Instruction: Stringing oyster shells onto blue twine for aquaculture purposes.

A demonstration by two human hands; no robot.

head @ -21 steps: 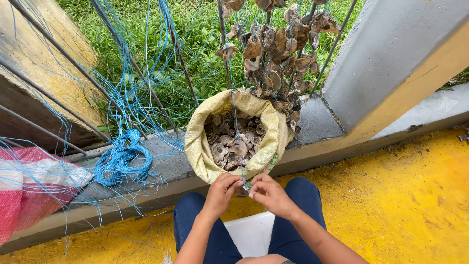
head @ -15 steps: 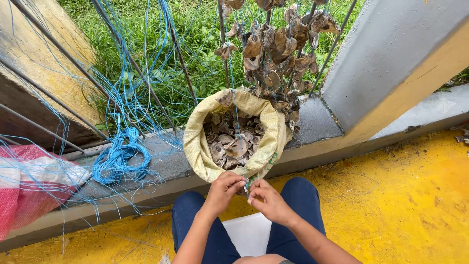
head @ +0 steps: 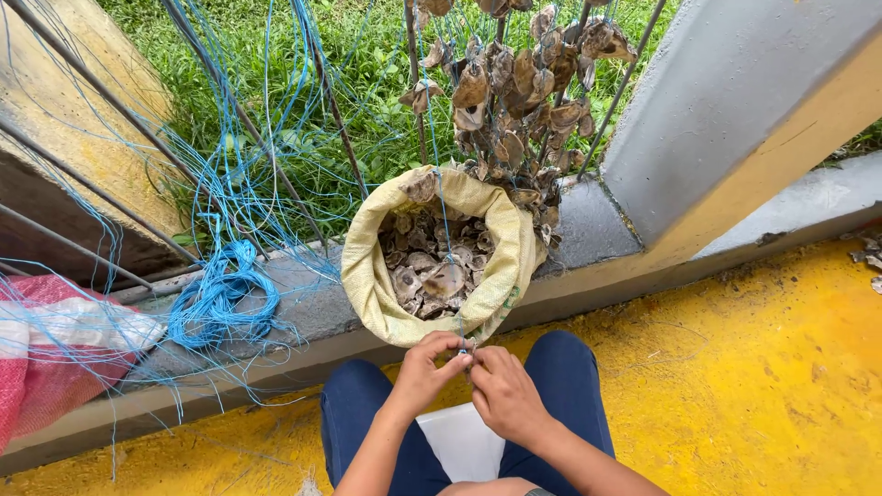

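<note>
My left hand and my right hand meet just below the rim of a yellow woven sack. Both pinch a thin blue string that runs up over the sack. Whether a small shell sits between the fingertips I cannot tell. The sack stands open and holds several grey-brown shells. Behind it hang strings of threaded shells against metal bars. I sit with my knees in dark blue trousers close to the sack.
A coil of blue string lies on the concrete ledge at left, with loose strands spreading over the bars and grass. A red and white sack lies far left. A grey and yellow pillar stands at right. The floor is yellow.
Both hands have drawn slightly closer together at the string below the sack's rim. The sack and hanging shells have not moved.
</note>
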